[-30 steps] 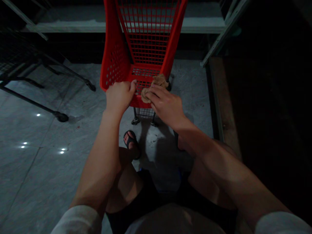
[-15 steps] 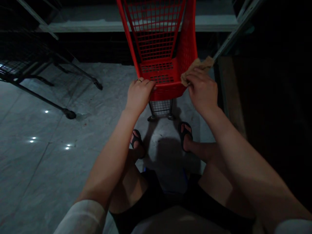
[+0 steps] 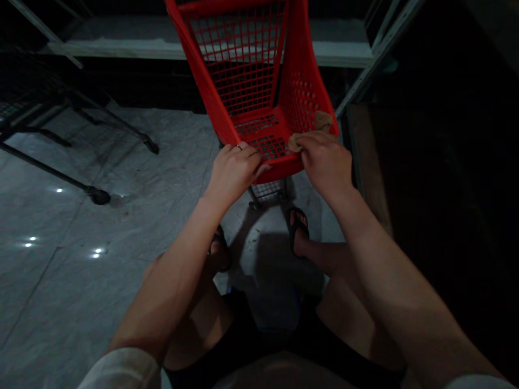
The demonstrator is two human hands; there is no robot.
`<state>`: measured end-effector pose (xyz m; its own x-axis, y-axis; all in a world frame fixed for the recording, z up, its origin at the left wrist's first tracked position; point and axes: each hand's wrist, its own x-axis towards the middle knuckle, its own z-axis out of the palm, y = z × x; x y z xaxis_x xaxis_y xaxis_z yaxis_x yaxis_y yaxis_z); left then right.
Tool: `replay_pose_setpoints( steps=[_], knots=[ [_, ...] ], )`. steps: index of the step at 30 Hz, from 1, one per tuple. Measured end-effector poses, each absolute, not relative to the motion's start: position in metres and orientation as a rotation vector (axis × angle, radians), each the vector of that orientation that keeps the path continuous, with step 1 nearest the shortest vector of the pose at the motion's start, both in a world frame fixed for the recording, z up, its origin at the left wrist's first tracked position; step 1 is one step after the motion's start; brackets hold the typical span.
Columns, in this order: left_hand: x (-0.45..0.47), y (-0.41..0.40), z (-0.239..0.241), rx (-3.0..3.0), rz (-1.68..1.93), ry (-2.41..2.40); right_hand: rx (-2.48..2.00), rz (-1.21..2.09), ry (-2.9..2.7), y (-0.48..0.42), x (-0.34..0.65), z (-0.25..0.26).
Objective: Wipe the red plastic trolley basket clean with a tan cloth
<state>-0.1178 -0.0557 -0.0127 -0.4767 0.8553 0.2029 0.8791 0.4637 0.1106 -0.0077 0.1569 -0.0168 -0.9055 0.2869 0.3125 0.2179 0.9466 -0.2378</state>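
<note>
A red plastic shopping cart with gridded walls stands right before me, small wheels under its dark frame. My left hand is closed over the left part of its near rim. At the right part of that rim, my right hand grips a crumpled brown cloth, which lies against the inner side of the basket. Parts of the cloth stick out on both sides of the fingers; the rest is hidden under the hand.
A dark wire cart on wheels stands at the left. Behind the red cart runs a pale metal shelf with a slanting upright. A brown ledge borders the dark area at right. My sandalled feet rest on the grey floor.
The red cart has tilted and turned somewhat, showing more of its right inner wall. My right hand and the cloth have moved lower and left in view, while my left hand stays on the rim.
</note>
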Motion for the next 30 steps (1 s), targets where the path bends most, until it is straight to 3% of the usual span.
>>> replay_pose_setpoints(
  steps=[10,18,25,30],
  knots=[
    [-0.117,-0.046,-0.009,-1.755,-0.276,-2.493,-0.347,0.273,-2.771,0.161,0.007,-0.021],
    [-0.157,-0.06,-0.016,-1.768,-0.613,-2.392,-0.204,0.332,-2.753,0.156,0.015,-0.02],
    [-0.171,-0.066,-0.022,-1.728,-0.657,-2.374,-0.426,0.344,-2.602,0.197,0.015,-0.021],
    [-0.166,-0.055,-0.026,-1.674,-0.665,-2.385,-0.43,0.335,-2.708,0.161,0.009,-0.015]
  ],
)
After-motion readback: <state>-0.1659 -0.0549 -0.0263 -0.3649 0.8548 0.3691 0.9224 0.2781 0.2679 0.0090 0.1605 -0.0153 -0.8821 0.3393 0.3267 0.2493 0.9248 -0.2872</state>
